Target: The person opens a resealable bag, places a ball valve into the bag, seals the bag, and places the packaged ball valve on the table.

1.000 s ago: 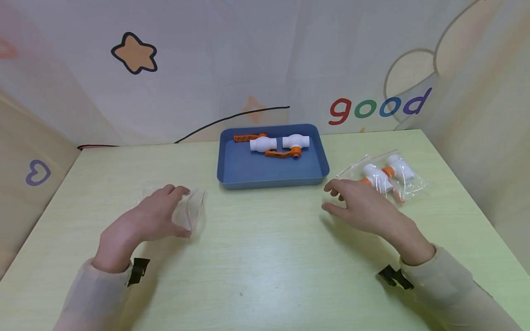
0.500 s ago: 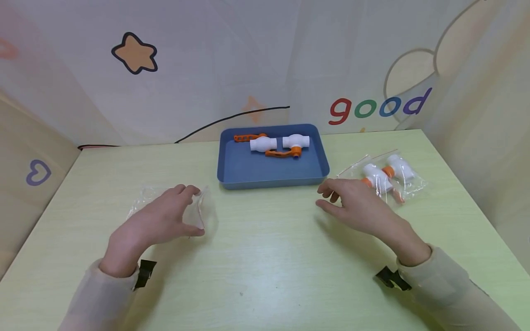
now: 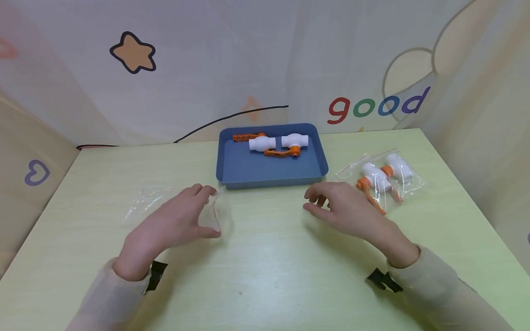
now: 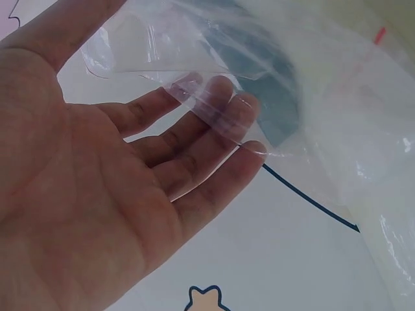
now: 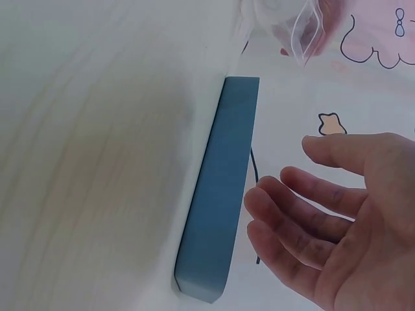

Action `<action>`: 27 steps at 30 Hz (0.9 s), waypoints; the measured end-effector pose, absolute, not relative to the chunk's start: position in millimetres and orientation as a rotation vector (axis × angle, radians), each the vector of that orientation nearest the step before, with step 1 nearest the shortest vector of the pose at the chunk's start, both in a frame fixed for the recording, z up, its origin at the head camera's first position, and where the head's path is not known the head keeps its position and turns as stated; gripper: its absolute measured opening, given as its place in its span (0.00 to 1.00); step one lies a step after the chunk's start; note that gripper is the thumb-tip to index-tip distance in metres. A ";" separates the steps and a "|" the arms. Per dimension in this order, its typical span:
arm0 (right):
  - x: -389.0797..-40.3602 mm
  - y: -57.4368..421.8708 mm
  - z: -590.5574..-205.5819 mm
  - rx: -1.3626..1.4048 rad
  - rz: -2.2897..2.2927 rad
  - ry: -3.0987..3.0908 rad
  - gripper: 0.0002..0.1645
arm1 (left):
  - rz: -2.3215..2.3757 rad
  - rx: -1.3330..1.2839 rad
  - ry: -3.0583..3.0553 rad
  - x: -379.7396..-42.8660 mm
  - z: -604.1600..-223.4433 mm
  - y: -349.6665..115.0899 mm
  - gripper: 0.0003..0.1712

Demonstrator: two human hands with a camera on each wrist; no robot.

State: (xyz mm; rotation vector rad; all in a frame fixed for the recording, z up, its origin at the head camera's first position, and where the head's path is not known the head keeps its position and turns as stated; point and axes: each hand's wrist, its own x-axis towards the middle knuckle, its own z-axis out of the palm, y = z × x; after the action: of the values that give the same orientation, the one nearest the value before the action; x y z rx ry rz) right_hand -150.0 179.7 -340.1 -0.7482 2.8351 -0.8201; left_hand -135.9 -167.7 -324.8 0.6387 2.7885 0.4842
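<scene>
Left hand (image 3: 174,223): eight o'clock, gripping a bag (image 3: 210,214)
Right hand (image 3: 345,209): four o'clock, loosely curved
Curtain (image 3: 379,105): "good", two o'clock

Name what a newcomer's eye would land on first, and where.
Most likely the blue tray near the far edge of the table, holding two white ball valves with orange handles. Next, perhaps, the left hand, nearer and to the left, holding a clear plastic bag, and the multicoloured word "good" on the backdrop at right.
</scene>
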 end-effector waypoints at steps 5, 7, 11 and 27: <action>-148.1 172.6 -340.0 -0.763 -0.869 2.788 0.10 | 0.474 0.667 2.790 -135.5 -324.6 -157.0 0.46; -147.3 170.2 -340.4 -0.767 -0.871 2.773 0.09 | 0.469 0.674 2.785 -135.4 -324.1 -152.6 0.46; -145.7 164.7 -340.9 -0.774 -0.870 2.745 0.09 | 0.440 0.682 2.776 -135.6 -323.8 -144.7 0.47; -140.2 141.4 -338.2 -0.845 -0.910 2.625 0.07 | 0.360 0.772 2.802 -131.4 -327.7 -115.3 0.48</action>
State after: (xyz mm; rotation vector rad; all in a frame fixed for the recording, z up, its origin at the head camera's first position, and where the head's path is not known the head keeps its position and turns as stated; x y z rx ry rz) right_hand -140.2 141.4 -338.2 -0.8453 2.6254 -0.9104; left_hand -131.4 -115.3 -327.7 0.7718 2.8025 0.3597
